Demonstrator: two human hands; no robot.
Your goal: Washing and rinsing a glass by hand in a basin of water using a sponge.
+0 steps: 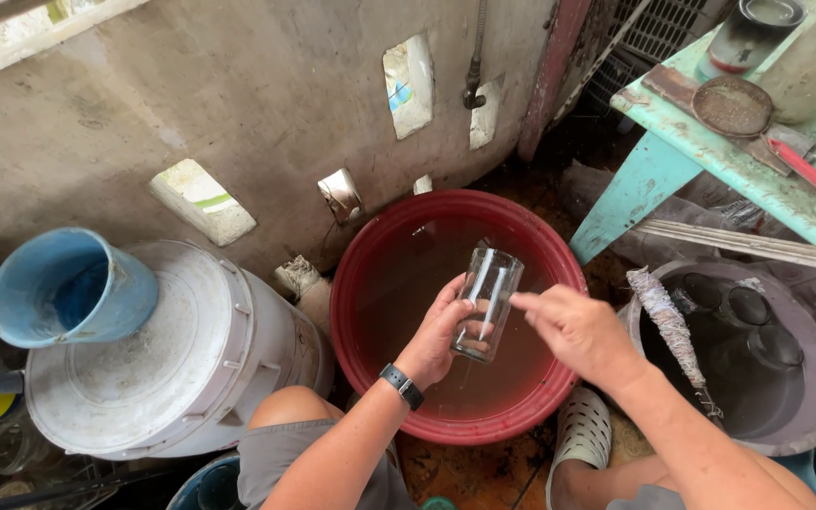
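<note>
Crouching over the red basin (370,378) of water, the person grips a clear drinking glass (486,304) in the left hand (438,332), fingers clamped round its lower half. The right hand (573,326) is loosely spread, its fingertips just touching the rim. Wet glass looks slippery: a loosened grip could drop it into the basin or against the concrete wall (266,94) and crack it
</note>
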